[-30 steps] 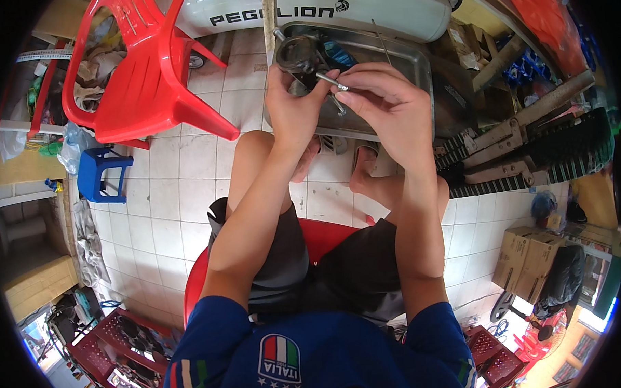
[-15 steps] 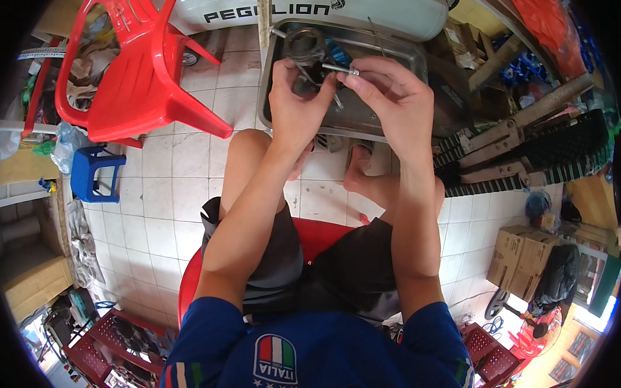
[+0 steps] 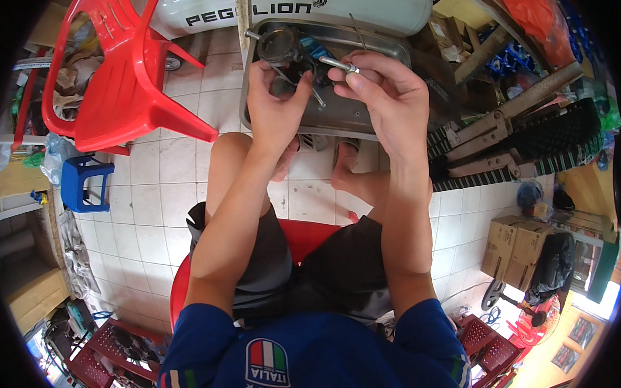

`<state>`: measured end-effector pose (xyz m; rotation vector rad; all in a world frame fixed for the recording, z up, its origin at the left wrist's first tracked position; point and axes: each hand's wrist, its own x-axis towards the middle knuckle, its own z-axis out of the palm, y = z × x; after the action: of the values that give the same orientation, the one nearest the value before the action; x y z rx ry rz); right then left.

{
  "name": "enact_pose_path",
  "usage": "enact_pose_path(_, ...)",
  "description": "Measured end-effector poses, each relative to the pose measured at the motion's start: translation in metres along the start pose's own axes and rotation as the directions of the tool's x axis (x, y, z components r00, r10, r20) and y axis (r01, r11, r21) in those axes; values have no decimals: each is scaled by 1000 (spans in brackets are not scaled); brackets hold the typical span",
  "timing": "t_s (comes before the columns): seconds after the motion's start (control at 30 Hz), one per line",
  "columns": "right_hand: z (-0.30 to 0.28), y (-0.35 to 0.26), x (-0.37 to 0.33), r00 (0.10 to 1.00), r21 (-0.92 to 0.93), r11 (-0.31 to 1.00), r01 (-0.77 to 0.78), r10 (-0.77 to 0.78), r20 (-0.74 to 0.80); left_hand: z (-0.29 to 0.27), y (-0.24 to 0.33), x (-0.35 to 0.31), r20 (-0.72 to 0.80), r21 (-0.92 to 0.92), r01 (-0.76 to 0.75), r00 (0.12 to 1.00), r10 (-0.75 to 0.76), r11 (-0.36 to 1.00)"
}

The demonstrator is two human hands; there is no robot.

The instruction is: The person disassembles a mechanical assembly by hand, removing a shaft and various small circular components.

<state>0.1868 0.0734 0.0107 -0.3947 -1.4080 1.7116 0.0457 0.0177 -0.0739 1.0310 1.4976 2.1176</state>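
Note:
I sit on a red stool (image 3: 305,238) over a metal tray (image 3: 362,113) on the tiled floor. My left hand (image 3: 274,103) grips a dark metal engine part (image 3: 285,82) above the tray; a round part (image 3: 276,43) lies just beyond it. My right hand (image 3: 382,92) pinches a thin silver rod-like tool (image 3: 339,63), its tip pointing left toward the part in my left hand. Both hands hover close together over the tray. My bare feet rest at the tray's near edge.
A red plastic chair (image 3: 125,84) stands to the left, a small blue stool (image 3: 83,185) beside it. A white tank (image 3: 304,6) lies behind the tray. Metal bars and black ribbed pieces (image 3: 521,142) lie right; cardboard boxes (image 3: 514,245) and red crates (image 3: 110,344) sit nearer me.
Both hands have shifted slightly away from me over the tray. The silver tool stays pinched in my right hand and the part stays in my left.

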Motion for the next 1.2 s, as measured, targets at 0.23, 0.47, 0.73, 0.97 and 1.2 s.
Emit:
enact_pose_path(0.23,-1,-4,0,999,54,998,-33,33,8,0,-1,-1,0,6,-6,1000,6,1000)
enact_pose_path(0.47,9,-3,-1,980,-447,884,133,-185,-74,2,0,-2,-19,-50,58,998,-59,997)
enact_pose_path(0.73,12,-3,-1,977,-541,820,187,-212,17,3,3,-3,14,-36,47,999,-46,998)
enact_pose_path(0.97,13,-9,-4,978,-639,749,173,-206,23,4,3,-6,32,-3,39,999,-39,999)
enact_pose_path(1.2,20,0,-4,958,-747,630,213,-286,33,9,9,-11,80,42,-10,997,6,999)
